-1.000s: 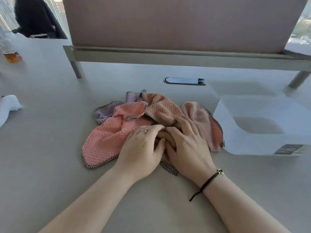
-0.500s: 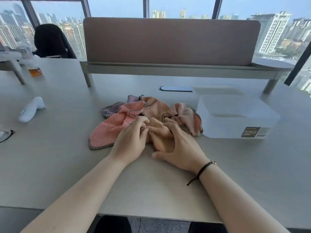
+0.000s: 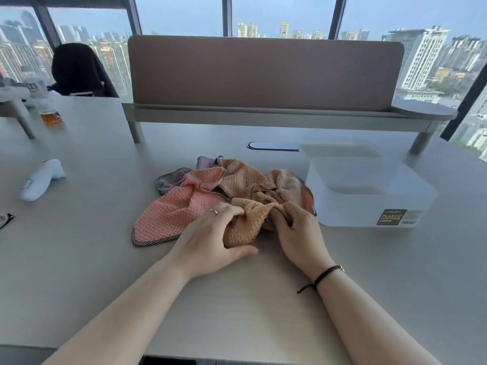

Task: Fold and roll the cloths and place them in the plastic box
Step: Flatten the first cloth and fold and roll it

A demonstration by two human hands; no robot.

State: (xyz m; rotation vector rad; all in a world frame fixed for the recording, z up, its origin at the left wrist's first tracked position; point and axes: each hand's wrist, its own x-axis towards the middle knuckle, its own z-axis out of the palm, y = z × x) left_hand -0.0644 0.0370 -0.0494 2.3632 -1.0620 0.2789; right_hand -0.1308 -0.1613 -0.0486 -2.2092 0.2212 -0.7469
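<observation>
Change since earlier: both hands drawn apart from one overlapping press on the heap; tan cloth now gathered up between them, near end hauled toward the table edge.
Left hand (image 3: 210, 238): fingers curled into the left side of the tan cloth (image 3: 243, 225), thumb laid flat on the table (image 3: 237, 299) under its near corner; gripping, probably to anchor one edge while the other side is teased free.
Right hand (image 3: 297, 230): fingertips buried in the bunched right end of the same cloth, pinching a fold; held opposite the left, likely to spread the piece taut once clear.
Tan cloth: crumpled, upper part lifted off the heap, lower part draped to the table between the hands; not yet flat, no fold begun.
Cloth heap (image 3: 226, 185): pink cloth (image 3: 171, 214) spread at lower left, purple cloth (image 3: 168, 180) peeking out behind, another peach piece bunched at right, touching or just beside the box; exact count of cloths cannot be told.
Plastic box (image 3: 369, 209): open, just right of the heap, within easy reach of the right hand, nothing visible inside.
Lid (image 3: 340, 148): lying behind the box, out of the working path.
Step in hand: separating one cloth from the pile; folding, rolling and boxing all still ahead.
Risk: checked hems may snag neighbours and drag them along.
</observation>
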